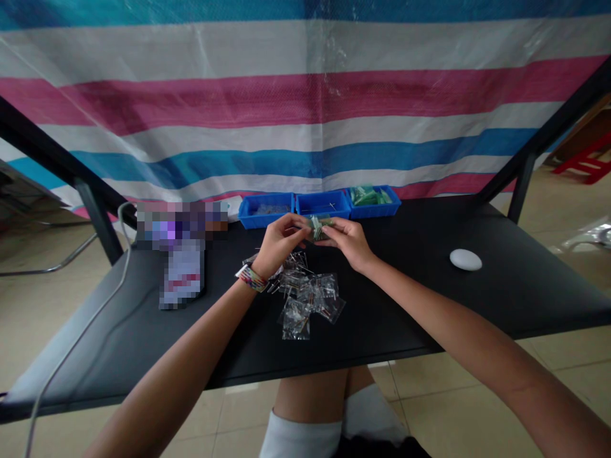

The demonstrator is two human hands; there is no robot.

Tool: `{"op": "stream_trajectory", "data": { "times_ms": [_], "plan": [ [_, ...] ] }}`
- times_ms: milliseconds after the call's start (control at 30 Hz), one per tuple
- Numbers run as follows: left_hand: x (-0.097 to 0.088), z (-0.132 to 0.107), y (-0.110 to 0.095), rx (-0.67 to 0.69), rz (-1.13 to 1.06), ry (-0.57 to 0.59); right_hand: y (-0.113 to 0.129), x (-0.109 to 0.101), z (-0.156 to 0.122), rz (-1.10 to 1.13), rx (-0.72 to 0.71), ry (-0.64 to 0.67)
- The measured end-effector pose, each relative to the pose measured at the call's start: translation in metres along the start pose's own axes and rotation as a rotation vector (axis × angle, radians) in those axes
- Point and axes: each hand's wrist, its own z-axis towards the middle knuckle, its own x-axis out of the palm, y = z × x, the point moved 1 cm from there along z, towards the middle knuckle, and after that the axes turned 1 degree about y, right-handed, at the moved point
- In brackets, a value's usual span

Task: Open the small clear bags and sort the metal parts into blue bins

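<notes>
Between my two hands is a small green packet (317, 228) with pale stripes; its exact kind is hard to make out. The fingers of my left hand (281, 242) are closed at its left end, and a woven bracelet (252, 278) circles that wrist. My right hand (349, 240) pinches the packet from the right with thumb and fingers. Below the left hand lies a pile of thin metal pins or screws (294, 262), partly hidden by it. Several clear plastic bags (312, 294) with small metal pieces spread toward the table's front.
Along the back stand three blue bins: the left bin (265, 221) holds clear bags, the middle bin (312, 213) a few thin pieces, the right bin (375, 210) green packets. A white oval object (466, 259) sits right on the black table (410, 305). A cable (102, 305) crosses the left side.
</notes>
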Motion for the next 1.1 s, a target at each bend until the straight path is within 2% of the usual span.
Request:
{"op": "stream_trajectory", "data": {
  "times_ms": [100, 167, 300, 367, 433, 533, 633, 800, 933, 1000, 1100],
  "plan": [
    [-0.001, 0.000, -0.003, -0.014, -0.032, -0.011, 0.011, -0.011, 0.008, 0.004, -0.086, -0.079],
    [-0.002, 0.000, -0.003, -0.024, -0.048, -0.007, 0.025, -0.025, 0.016, -0.088, -0.227, -0.158],
    [-0.001, -0.001, -0.002, -0.031, -0.048, 0.008, 0.058, -0.075, 0.026, -0.560, -0.597, -0.393],
    [0.001, -0.001, -0.003, -0.038, -0.046, 0.016, 0.067, -0.104, 0.028, -0.847, -0.689, -0.466],
    [0.003, -0.002, -0.005, -0.045, -0.043, 0.021, 0.066, -0.129, 0.029, -1.088, -0.690, -0.482],
    [0.004, -0.003, -0.006, -0.047, -0.036, 0.018, 0.051, -0.151, 0.032, -1.403, -0.479, -0.353],
    [0.002, -0.002, -0.004, -0.045, -0.056, -0.013, 0.039, -0.156, 0.035, -1.482, -0.407, -0.298],
    [-0.004, 0.002, -0.001, -0.033, -0.091, -0.061, 0.042, -0.152, 0.037, -1.387, -0.504, -0.261],
    [-0.006, 0.003, -0.002, -0.032, -0.101, -0.080, 0.047, -0.149, 0.033, -1.376, -0.571, -0.388],
    [-0.006, 0.002, -0.003, -0.027, -0.104, -0.082, 0.045, -0.146, 0.031, -1.435, -0.524, -0.420],
    [-0.006, 0.002, -0.004, -0.020, -0.110, -0.092, 0.039, -0.141, 0.030, -1.557, -0.423, -0.362]
  ]
}}
